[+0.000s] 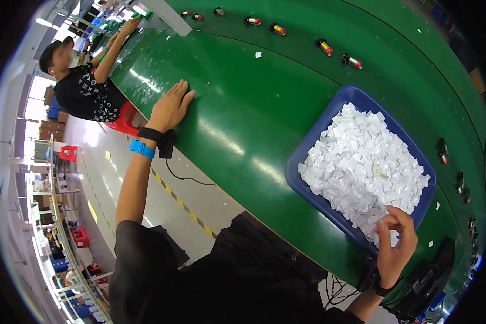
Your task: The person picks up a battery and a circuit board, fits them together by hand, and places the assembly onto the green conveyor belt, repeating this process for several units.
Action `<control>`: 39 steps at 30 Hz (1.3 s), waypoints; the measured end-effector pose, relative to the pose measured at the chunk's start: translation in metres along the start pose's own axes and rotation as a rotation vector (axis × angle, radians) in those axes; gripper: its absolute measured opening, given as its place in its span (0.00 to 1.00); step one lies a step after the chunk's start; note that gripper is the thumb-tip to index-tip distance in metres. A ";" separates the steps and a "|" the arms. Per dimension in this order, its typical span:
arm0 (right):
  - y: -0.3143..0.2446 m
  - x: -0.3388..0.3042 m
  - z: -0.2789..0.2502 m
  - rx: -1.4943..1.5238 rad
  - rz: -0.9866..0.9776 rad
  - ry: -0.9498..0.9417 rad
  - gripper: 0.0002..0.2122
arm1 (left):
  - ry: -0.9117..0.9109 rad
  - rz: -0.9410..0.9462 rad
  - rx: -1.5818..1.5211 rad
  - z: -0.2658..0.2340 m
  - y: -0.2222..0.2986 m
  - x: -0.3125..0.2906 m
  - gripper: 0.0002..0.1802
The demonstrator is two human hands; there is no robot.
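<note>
My left hand (171,106) lies palm down on the green tabletop (243,108) near its edge, fingers stretched out and holding nothing. A black band and a blue band (142,148) are around that wrist. At the right stands a blue plastic tray (308,168), heaped with small white square pieces (362,156) that look like paper. Over the tray's near right corner is my right hand (398,245), its thumb and forefinger pinched together just above the pieces. Whatever is between those fingertips is too small to make out.
Small cylindrical parts (325,47) with red and yellow bands and black ends lie spaced along the green belt strip (297,32). A loose white square (258,54) rests on the tabletop. Black equipment with cables (429,275) sits beyond my right wrist. Another person (86,89) works at the far left.
</note>
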State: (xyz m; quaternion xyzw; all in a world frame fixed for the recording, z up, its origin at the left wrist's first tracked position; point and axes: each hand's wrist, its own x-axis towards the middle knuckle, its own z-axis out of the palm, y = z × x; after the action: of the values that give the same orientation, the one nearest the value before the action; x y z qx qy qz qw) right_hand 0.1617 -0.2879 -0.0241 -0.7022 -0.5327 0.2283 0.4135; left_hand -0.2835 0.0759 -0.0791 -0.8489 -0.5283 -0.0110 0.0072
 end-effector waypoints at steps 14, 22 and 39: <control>-0.009 -0.001 0.002 0.000 -0.024 -0.062 0.14 | 0.085 -0.112 -0.070 -0.032 0.013 -0.043 0.22; -0.007 -0.002 0.001 0.016 -0.030 -0.033 0.14 | 0.106 -0.173 0.009 -0.053 -0.041 -0.067 0.13; -0.001 -0.005 0.005 -0.017 -0.088 -0.075 0.13 | 0.295 -0.053 -0.252 0.001 -0.020 -0.112 0.23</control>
State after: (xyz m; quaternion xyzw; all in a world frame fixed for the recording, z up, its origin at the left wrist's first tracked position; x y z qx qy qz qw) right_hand 0.1553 -0.2905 -0.0266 -0.6724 -0.5803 0.2316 0.3969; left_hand -0.3505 -0.0159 -0.0832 -0.8182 -0.5380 -0.2016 -0.0221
